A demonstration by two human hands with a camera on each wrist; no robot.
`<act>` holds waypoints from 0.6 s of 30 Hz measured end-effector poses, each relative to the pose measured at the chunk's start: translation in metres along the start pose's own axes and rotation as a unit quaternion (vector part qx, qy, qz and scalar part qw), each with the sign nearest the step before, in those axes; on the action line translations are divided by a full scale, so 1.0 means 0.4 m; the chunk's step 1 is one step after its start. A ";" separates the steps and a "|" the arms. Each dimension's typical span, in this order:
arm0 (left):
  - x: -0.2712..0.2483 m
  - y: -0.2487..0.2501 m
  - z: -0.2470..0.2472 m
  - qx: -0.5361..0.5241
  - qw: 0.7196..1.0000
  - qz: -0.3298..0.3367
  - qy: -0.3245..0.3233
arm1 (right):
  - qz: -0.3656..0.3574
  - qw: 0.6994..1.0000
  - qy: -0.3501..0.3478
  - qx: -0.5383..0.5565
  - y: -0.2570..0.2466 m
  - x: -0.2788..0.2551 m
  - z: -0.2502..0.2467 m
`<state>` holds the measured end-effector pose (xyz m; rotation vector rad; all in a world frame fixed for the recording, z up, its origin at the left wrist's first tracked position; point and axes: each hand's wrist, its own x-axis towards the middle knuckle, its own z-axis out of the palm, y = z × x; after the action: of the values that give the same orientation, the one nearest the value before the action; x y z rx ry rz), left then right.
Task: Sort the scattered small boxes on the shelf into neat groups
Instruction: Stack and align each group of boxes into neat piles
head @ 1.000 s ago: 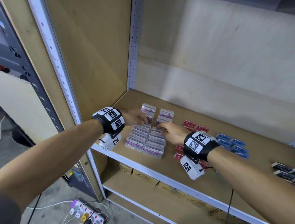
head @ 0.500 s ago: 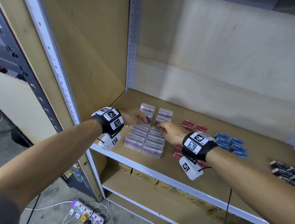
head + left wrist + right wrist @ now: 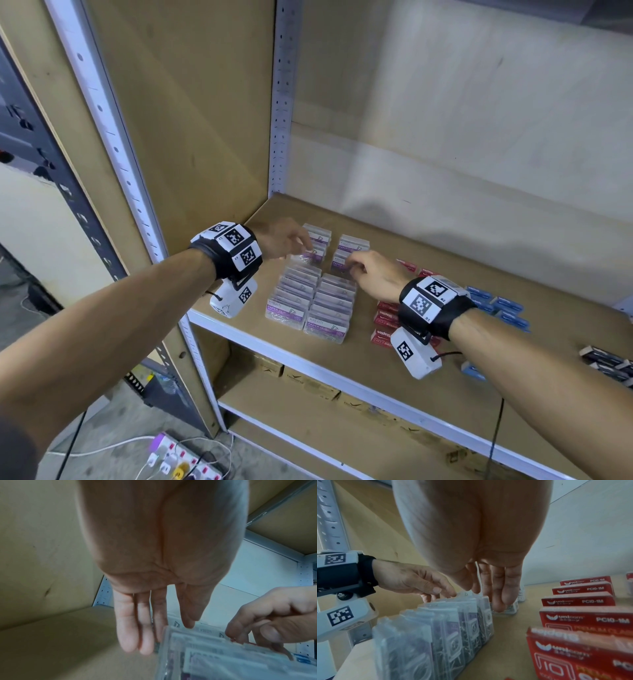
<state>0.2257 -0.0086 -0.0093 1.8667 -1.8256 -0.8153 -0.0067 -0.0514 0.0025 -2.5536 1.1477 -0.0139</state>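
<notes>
Clear paper clip boxes with purple labels stand in two neat rows near the shelf's front left, with short stacks behind them. My left hand reaches over the left row's far end; its thumb and fingers pinch a paper clip box there, also seen in the left wrist view. My right hand has its fingers curled down on another paper clip box behind the right row. Both boxes stand on the shelf board.
Red staple boxes line up right of the rows, partly under my right wrist. Blue boxes lie further right and dark boxes at the far right. The shelf's side wall is close on the left.
Both hands have moved a little further back, from the far ends of the two rows to the boxes just behind them. The rows have not moved.
</notes>
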 end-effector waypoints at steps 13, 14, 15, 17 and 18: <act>0.070 0.015 -0.002 0.104 0.994 -0.006 0.045 | 0.062 0.995 0.023 -0.073 0.030 0.086 -0.021; 0.074 0.015 0.001 0.112 0.993 -0.007 0.043 | 0.061 0.995 0.022 -0.077 0.030 0.094 -0.019; 0.079 0.015 0.004 0.119 0.992 -0.008 0.039 | 0.059 0.995 0.019 -0.079 0.027 0.102 -0.016; 0.090 0.013 0.006 0.115 0.993 -0.006 0.035 | 0.054 0.995 0.015 -0.087 0.024 0.115 -0.010; 0.097 0.012 0.006 0.113 0.993 -0.003 0.033 | 0.055 0.994 0.012 -0.093 0.021 0.121 -0.008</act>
<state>0.2193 -0.0470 -0.0129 2.0121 -1.9400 -0.5612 0.0192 -0.0929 -0.0033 -2.6522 1.3550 0.0939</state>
